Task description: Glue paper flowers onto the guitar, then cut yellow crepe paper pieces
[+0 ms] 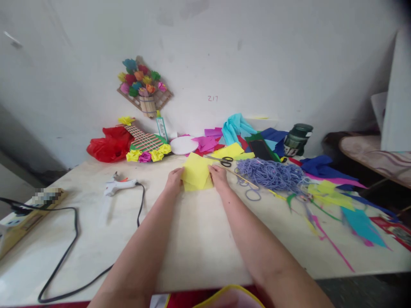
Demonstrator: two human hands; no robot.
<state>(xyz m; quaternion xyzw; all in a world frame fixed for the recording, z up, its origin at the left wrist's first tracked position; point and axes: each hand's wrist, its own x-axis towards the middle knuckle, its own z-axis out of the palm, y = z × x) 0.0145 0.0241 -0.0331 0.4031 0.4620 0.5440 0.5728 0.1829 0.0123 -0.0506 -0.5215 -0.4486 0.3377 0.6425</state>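
Observation:
A yellow sheet of crepe paper point(196, 173) is held up between both hands over the middle of the table. My left hand point(175, 179) pinches its left edge, and my right hand point(218, 176) grips the right edge. The sheet looks doubled or layered, with one edge slanting across another. Just behind my right hand lie black-handled scissors point(224, 161), apart from the fingers. A thin stick point(242, 177) rests to the right of that hand, beside a heap of purple cord point(272, 175).
At left, a white glue gun point(120, 186) stands with its black cable point(75, 231) looping toward a power strip point(16, 222). Along the wall are a red plastic bag point(111, 145), a glue bottle point(161, 126), a white disc point(184, 145), coloured papers point(237, 128) and a dark jar point(298, 139).

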